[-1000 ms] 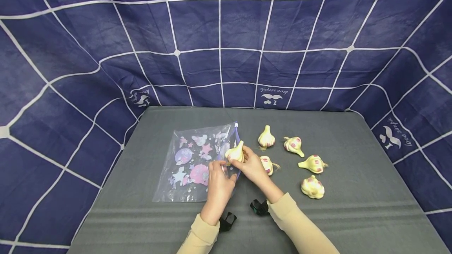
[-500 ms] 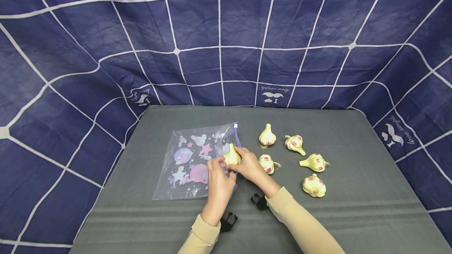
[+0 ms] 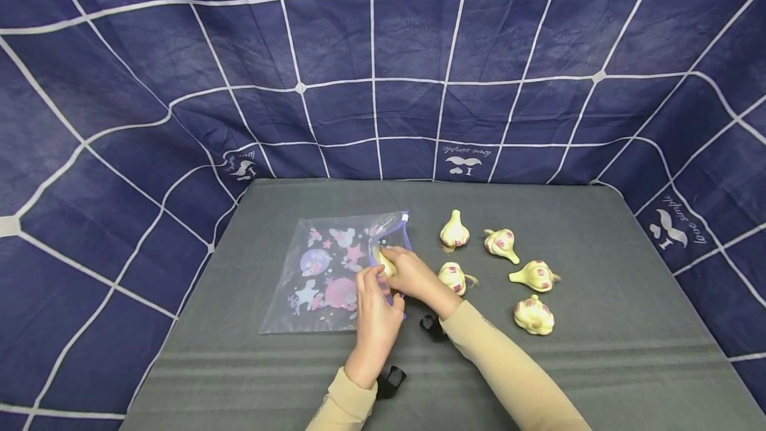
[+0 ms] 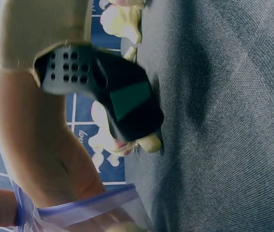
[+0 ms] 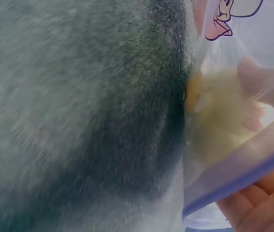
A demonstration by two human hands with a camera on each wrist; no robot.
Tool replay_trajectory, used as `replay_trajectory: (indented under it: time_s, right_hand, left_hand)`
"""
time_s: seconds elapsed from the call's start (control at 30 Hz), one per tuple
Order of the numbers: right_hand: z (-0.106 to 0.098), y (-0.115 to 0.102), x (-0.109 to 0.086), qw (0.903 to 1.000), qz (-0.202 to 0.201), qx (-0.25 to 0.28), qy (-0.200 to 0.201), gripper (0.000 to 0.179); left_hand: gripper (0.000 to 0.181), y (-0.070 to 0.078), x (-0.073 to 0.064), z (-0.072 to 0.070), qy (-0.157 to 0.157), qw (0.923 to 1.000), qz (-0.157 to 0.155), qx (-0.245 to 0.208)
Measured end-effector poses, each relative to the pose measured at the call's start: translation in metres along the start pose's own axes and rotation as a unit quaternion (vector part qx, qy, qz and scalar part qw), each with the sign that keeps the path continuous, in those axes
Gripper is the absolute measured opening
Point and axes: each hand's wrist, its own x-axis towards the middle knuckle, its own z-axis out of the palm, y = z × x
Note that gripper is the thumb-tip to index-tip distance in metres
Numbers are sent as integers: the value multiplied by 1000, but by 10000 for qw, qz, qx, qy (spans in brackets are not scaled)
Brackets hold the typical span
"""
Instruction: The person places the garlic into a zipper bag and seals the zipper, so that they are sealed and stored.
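Observation:
A clear plastic zip bag point(image 3: 323, 288) with pink and purple prints lies flat, its purple-edged mouth facing right. My left hand point(image 3: 376, 314) pinches the near side of that mouth. My right hand point(image 3: 413, 275) reaches through the mouth and grips a garlic bulb point(image 3: 385, 263), partly hidden by the fingers. In the right wrist view the garlic bulb point(image 5: 219, 121) shows through the plastic, with a thumb point(image 5: 260, 82) against it. The left wrist view has the bag's purple edge point(image 4: 93, 203) around the right hand.
Several garlic bulbs lie right of the bag, including one beside my right wrist point(image 3: 453, 278), one at the back point(image 3: 455, 230) and one at the front right point(image 3: 534, 315). A blue gridded cloth point(image 3: 407, 112) stands behind the grey tabletop point(image 3: 598, 251).
My right hand has moved left and carried the garlic bulb from outside the mouth into the bag. My left hand has stayed at the bag's mouth, which has shifted slightly.

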Motion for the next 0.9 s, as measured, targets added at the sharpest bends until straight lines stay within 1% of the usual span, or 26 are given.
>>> replay_trajectory:
  time_s: [0.1, 0.2, 0.23, 0.27, 0.3, 0.43, 0.5, 0.63, 0.77, 0.9]
  right_hand:
    - [2, -2, 4, 10000, -36, -24, -64, 62]
    - [4, -4, 8, 9998, -30, -119, -141, 36]
    - [5, -4, 9, 9998, 4, -79, -164, 27]
    - [6, -3, 10, 9998, 8, -86, -161, 21]
    - [7, -3, 11, 9998, -11, -123, -124, 18]
    - [11, -1, 16, 10000, 34, -7, 52, 16]
    - [13, 0, 17, 9999, 96, 97, 85, 18]
    - [14, 1, 16, 9994, 183, 280, 32, 24]
    - [12, 0, 14, 9995, 1, 241, 186, 26]
    - [7, -1, 9, 9991, -73, 251, 326, 37]
  left_hand:
    - [55, 0, 0, 0, 70, 10000, 38, 47]
    - [55, 0, -1, 1, 121, 9998, 128, 73]
    - [54, 0, -1, 1, 124, 9998, 159, 64]
    - [54, 0, -1, 1, 116, 9998, 180, 40]
    - [54, -1, -1, 1, 114, 9997, 204, 17]
    - [54, -1, -2, 1, 84, 9997, 229, -71]
    - [54, -1, -2, 2, 71, 9997, 213, -74]
    - [56, -1, -3, 2, 44, 9999, 162, -7]
    - [56, -1, -2, 2, 65, 9998, 169, 57]
    - [58, -1, -2, 3, 83, 9998, 167, 83]
